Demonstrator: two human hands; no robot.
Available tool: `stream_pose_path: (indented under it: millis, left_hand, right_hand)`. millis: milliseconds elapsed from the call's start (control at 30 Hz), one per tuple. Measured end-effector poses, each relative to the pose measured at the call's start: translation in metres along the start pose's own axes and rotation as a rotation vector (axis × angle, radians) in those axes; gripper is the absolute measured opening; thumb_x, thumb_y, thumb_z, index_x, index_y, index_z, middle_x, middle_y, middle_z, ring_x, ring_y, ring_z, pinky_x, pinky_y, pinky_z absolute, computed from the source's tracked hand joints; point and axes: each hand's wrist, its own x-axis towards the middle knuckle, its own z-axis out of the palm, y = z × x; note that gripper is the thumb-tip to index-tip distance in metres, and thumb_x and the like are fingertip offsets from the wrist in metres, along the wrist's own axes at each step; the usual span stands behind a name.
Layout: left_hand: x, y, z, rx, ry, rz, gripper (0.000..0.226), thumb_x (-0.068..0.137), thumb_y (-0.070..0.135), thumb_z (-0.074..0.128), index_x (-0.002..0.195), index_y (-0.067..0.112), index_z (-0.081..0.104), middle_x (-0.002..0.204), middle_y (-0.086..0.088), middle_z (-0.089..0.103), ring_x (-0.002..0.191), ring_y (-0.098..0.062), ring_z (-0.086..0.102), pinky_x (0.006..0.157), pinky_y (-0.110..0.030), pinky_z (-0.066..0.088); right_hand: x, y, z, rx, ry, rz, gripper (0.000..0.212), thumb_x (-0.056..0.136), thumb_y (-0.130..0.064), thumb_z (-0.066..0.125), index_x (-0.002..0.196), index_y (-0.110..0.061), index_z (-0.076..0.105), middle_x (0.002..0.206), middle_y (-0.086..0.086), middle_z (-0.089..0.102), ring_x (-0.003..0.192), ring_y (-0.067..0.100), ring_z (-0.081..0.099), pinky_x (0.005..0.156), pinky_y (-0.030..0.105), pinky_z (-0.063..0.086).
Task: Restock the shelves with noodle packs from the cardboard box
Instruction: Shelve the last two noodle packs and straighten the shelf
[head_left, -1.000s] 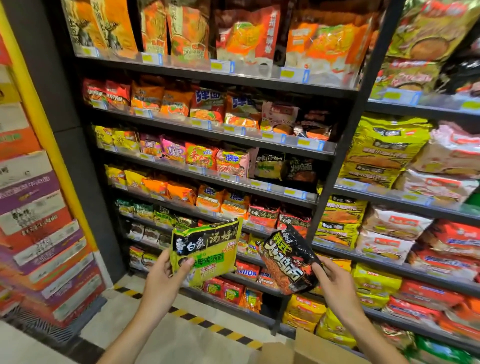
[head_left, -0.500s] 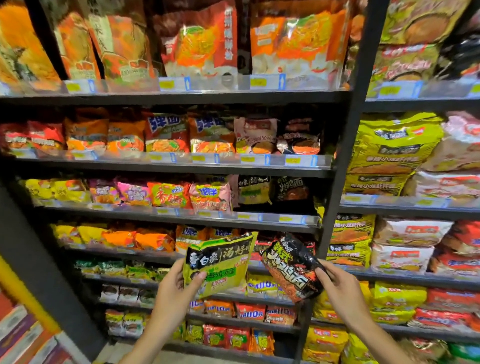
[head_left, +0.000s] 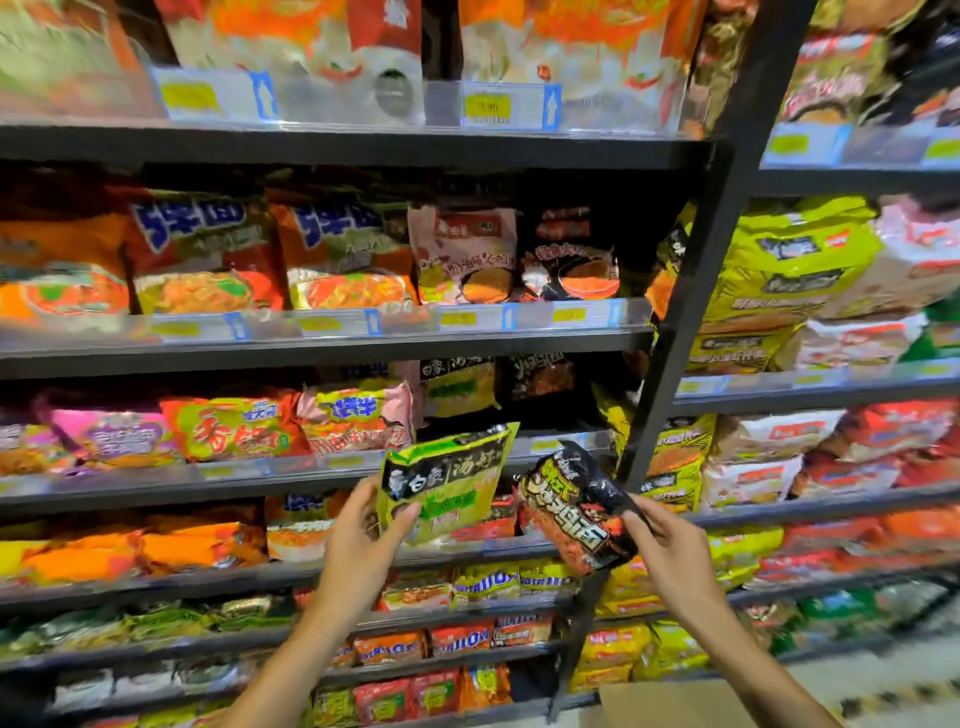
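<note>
Box (head_left: 670, 704) corner at bottom edge. Left hand (head_left: 363, 530) pinches green pack (head_left: 447, 480) by its lower corner, centre frame; right hand (head_left: 662, 545) grips black pack (head_left: 574, 506) at its lower end, just right of it. Packs look light, crinkly and slick, with brittle noodles inside; hold by the edges, don't squeeze. Behind them, matching packs (head_left: 498, 387) sit on shelf (head_left: 311, 470), right end.

L hand (head_left: 363, 535), R hand (head_left: 670, 551) raised – both grips closed.

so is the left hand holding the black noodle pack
No, the left hand grips the green pack; the black pack is in the right hand.
</note>
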Motion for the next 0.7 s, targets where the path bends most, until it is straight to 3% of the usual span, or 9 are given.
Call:
stream_pose_path:
  millis: [67, 100, 200, 300, 367, 433, 567, 633, 700]
  left_hand:
    - [0.021, 0.002, 0.0, -0.02, -0.037, 0.008, 0.048, 0.092, 0.02, 0.066, 0.132, 0.033, 0.044, 0.12, 0.04, 0.052, 0.103, 0.028, 0.044, 0.09, -0.001, 0.036]
    - [0.033, 0.002, -0.001, -0.016, -0.035, 0.02, 0.044, 0.092, 0.02, 0.067, 0.126, 0.035, 0.044, 0.113, 0.041, 0.053, 0.098, 0.031, 0.046, 0.085, 0.001, 0.039]
    - [0.062, 0.006, 0.005, -0.019, -0.053, 0.092, 0.062, 0.089, 0.028, 0.07, 0.144, 0.028, 0.041, 0.134, 0.033, 0.042, 0.121, 0.017, 0.041, 0.102, -0.011, 0.035]
    - [0.08, 0.015, 0.017, -0.022, -0.073, 0.159, 0.049, 0.09, 0.015, 0.068, 0.121, 0.045, 0.044, 0.109, 0.057, 0.045, 0.104, 0.033, 0.041, 0.087, 0.004, 0.034]
    - [0.094, 0.015, 0.027, 0.006, -0.077, 0.2, 0.042, 0.089, 0.008, 0.069, 0.11, 0.041, 0.052, 0.102, 0.045, 0.058, 0.1, 0.023, 0.052, 0.084, -0.001, 0.04]
    - [0.108, 0.011, 0.035, -0.019, -0.056, 0.226, 0.037, 0.087, 0.003, 0.071, 0.112, 0.028, 0.06, 0.104, 0.028, 0.065, 0.102, 0.008, 0.061, 0.088, -0.011, 0.048]
    - [0.13, 0.011, 0.053, -0.01, -0.054, 0.26, 0.044, 0.084, -0.005, 0.071, 0.111, 0.029, 0.062, 0.109, 0.019, 0.068, 0.107, 0.0, 0.063, 0.093, -0.015, 0.049]
    - [0.142, 0.008, 0.061, -0.001, -0.049, 0.26, 0.041, 0.084, -0.003, 0.072, 0.112, 0.026, 0.063, 0.11, 0.01, 0.07, 0.109, -0.006, 0.064, 0.096, -0.02, 0.049]
    - [0.154, 0.002, 0.069, 0.009, -0.042, 0.241, 0.036, 0.085, 0.002, 0.073, 0.113, 0.021, 0.063, 0.109, 0.006, 0.07, 0.108, -0.005, 0.065, 0.095, -0.02, 0.049]
  right_hand:
    - [0.004, -0.007, 0.004, -0.006, 0.034, 0.014, 0.025, 0.098, -0.022, 0.06, 0.122, -0.027, 0.065, 0.105, -0.018, 0.068, 0.096, -0.009, 0.065, 0.075, 0.01, 0.053]
    - [0.006, -0.01, 0.006, -0.005, 0.054, 0.012, 0.026, 0.097, -0.024, 0.06, 0.122, -0.027, 0.066, 0.106, -0.018, 0.069, 0.096, -0.011, 0.064, 0.079, 0.014, 0.055]
    - [0.011, -0.016, 0.008, 0.036, 0.121, 0.033, 0.031, 0.097, -0.028, 0.06, 0.126, -0.021, 0.067, 0.113, -0.012, 0.071, 0.103, -0.006, 0.065, 0.091, 0.027, 0.056]
    - [0.017, -0.016, 0.009, 0.035, 0.145, 0.036, 0.034, 0.097, -0.031, 0.059, 0.129, -0.019, 0.065, 0.116, -0.011, 0.071, 0.107, -0.001, 0.065, 0.094, 0.031, 0.056]
    - [0.023, -0.016, 0.008, 0.031, 0.146, 0.028, 0.036, 0.097, -0.032, 0.06, 0.13, -0.019, 0.065, 0.116, -0.01, 0.071, 0.107, 0.0, 0.065, 0.094, 0.031, 0.055]
    - [0.031, -0.014, 0.006, 0.031, 0.137, 0.021, 0.035, 0.097, -0.032, 0.059, 0.13, -0.02, 0.065, 0.116, -0.009, 0.071, 0.106, -0.001, 0.065, 0.093, 0.029, 0.055]
    - [0.045, -0.015, 0.005, 0.041, 0.118, -0.019, 0.033, 0.098, -0.031, 0.059, 0.128, -0.021, 0.065, 0.118, -0.012, 0.069, 0.111, 0.001, 0.063, 0.096, 0.025, 0.053]
    - [0.054, -0.016, 0.002, 0.039, 0.123, -0.058, 0.026, 0.098, -0.025, 0.06, 0.123, -0.022, 0.067, 0.111, -0.017, 0.07, 0.106, -0.007, 0.062, 0.087, 0.012, 0.051]
    - [0.062, -0.017, -0.001, 0.053, 0.11, -0.086, 0.022, 0.098, -0.022, 0.059, 0.119, -0.026, 0.067, 0.102, -0.026, 0.071, 0.101, -0.011, 0.063, 0.082, 0.009, 0.05]
